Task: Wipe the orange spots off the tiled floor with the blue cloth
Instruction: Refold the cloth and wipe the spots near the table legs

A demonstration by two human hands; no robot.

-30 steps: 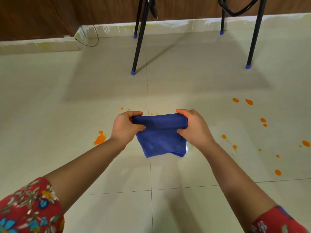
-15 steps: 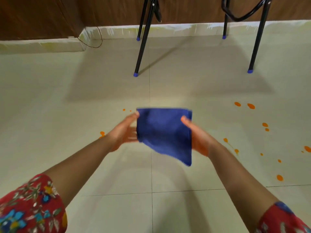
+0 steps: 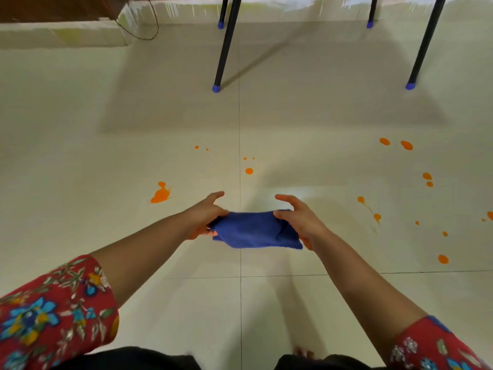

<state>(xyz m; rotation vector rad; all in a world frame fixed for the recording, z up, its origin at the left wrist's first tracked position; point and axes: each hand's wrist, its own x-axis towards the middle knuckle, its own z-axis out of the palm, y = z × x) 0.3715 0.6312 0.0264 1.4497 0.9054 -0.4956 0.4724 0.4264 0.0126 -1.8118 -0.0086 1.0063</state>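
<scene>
Above the tiled floor (image 3: 293, 116), blue cloth (image 3: 253, 231) between left hand (image 3: 204, 216), right hand (image 3: 300, 220).

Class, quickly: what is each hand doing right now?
Left hand: holds the blue cloth by its left end.
Right hand: holds the cloth's right end.

Blue cloth (image 3: 254, 230), orange spots (image 3: 160, 194)
</scene>
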